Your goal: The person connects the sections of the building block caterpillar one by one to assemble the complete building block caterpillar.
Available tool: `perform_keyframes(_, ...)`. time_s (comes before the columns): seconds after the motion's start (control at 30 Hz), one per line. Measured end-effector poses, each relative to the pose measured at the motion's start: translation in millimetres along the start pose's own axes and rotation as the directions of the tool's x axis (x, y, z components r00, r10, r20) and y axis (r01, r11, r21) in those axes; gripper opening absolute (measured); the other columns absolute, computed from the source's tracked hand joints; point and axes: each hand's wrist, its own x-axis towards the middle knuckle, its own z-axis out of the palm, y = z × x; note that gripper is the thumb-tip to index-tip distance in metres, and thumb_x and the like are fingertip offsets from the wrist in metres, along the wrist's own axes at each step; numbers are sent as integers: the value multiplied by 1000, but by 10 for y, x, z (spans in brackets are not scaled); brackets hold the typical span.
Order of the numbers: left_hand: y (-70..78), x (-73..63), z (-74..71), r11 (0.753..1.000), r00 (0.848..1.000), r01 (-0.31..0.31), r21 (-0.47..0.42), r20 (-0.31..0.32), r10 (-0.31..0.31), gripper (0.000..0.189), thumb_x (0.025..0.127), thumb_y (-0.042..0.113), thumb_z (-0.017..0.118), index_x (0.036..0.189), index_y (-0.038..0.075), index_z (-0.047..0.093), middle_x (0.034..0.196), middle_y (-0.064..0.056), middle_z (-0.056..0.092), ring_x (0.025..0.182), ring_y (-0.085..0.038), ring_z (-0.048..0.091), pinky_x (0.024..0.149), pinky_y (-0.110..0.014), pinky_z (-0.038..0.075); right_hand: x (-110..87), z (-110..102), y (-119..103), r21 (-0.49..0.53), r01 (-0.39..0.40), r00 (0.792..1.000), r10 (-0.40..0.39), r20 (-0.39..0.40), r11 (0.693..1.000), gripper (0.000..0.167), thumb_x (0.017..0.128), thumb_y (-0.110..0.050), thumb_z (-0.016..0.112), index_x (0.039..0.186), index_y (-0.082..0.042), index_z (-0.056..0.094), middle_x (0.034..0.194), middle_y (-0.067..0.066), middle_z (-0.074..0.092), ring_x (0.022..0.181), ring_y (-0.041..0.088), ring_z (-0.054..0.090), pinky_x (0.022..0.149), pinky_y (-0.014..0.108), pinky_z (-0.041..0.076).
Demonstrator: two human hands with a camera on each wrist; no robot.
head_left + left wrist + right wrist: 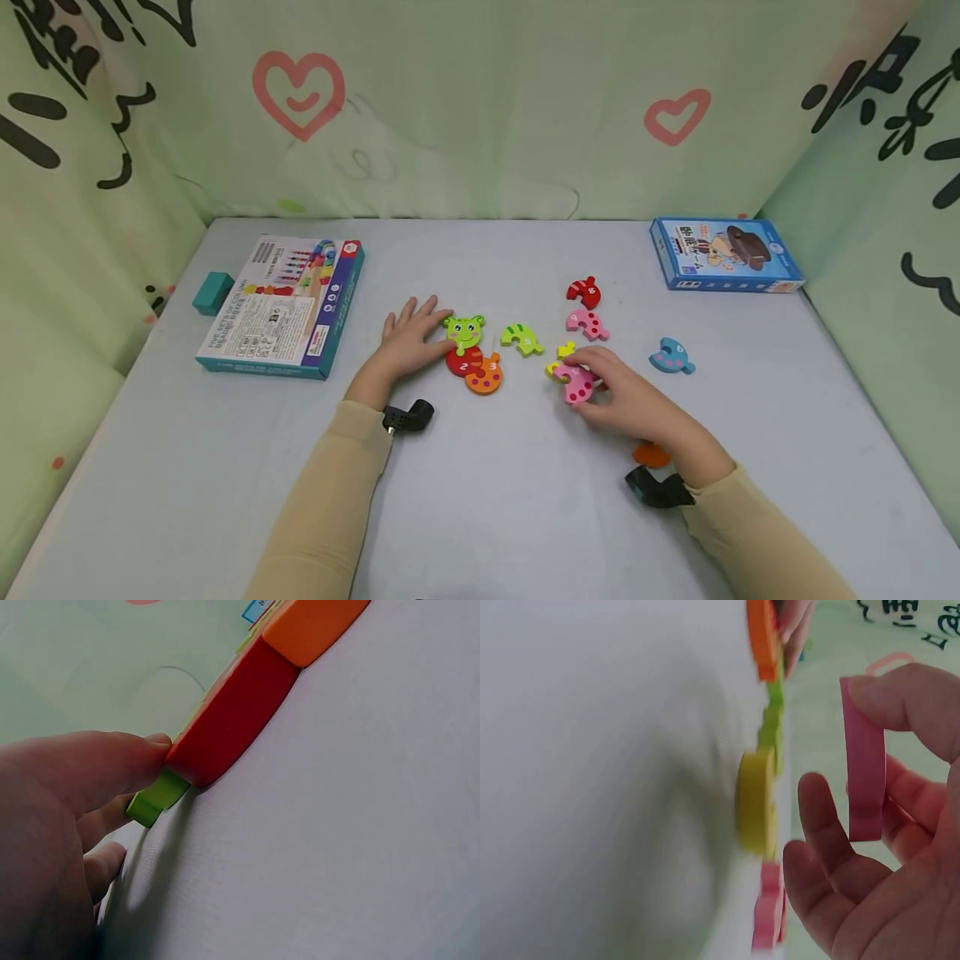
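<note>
My left hand [411, 340] rests on the table with fingers spread, its thumb against a red puzzle piece [463, 362] marked 2. That piece joins a green smiling animal-head piece [465, 331] above and an orange spotted piece [484, 377] below right. Between thumb and fingers my right hand [630, 396] pinches a pink spotted piece [866, 772], held above the table. Partly hidden beneath it in the head view lies a yellow piece [756, 802]. A striped green piece [521, 339] lies between the hands. Another pink piece [588, 324] and a striped red one [585, 292] lie farther back.
A blue piece [672, 357] lies right of my right hand, and an orange piece [651, 455] shows partly under that wrist. Boxes stand back left [262, 325] and back right [727, 254]; a teal block [213, 293] sits left. Printed curtains [487, 108] surround the table.
</note>
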Motion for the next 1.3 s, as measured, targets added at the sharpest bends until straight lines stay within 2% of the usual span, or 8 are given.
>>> perform_keyframes(0.17, -14, 2, 11, 1000, 1000, -6, -7, 2, 6, 58, 86, 44, 53, 138, 24, 39, 154, -2, 13, 142, -28, -4, 109, -54, -9, 293, 178, -208, 138, 42, 999, -44, 7, 990, 58, 76, -12, 68, 129, -11, 44, 131, 8, 40, 110, 23, 47, 85, 37, 51)
perform_keyframes(0.5, -5, -3, 25, 1000, 1000, -4, 7, 12, 3, 58, 86, 45, 52, 139, 25, 38, 154, -1, 13, 142, -27, -4, 109, -54, -8, 620, 408, -312, 236, 3, 1000, -10, 27, 972, 60, 78, -8, 60, 134, -14, 41, 136, 5, 34, 117, 23, 42, 90, 38, 48)
perform_keyframes(1.0, -6, 8, 4, 1000, 1000, -5, -1, 3, 5, 58, 86, 46, 52, 138, 24, 39, 154, -1, 12, 142, -27, -5, 109, -54, -9, 784, 451, -249, 114, 17, 999, -20, 26, 993, 61, 79, -9, 56, 137, -16, 40, 141, 6, 32, 109, 22, 44, 86, 35, 47)
perform_keyframes(1.3, -2, 10, -5, 1000, 1000, -4, -5, -4, 4, 58, 86, 46, 52, 138, 25, 39, 154, -1, 13, 142, -27, -4, 109, -54, -9, 821, 426, -248, 100, 31, 998, -36, 49, 995, 58, 81, -10, 56, 136, -16, 40, 142, 8, 33, 123, 26, 39, 99, 44, 40)
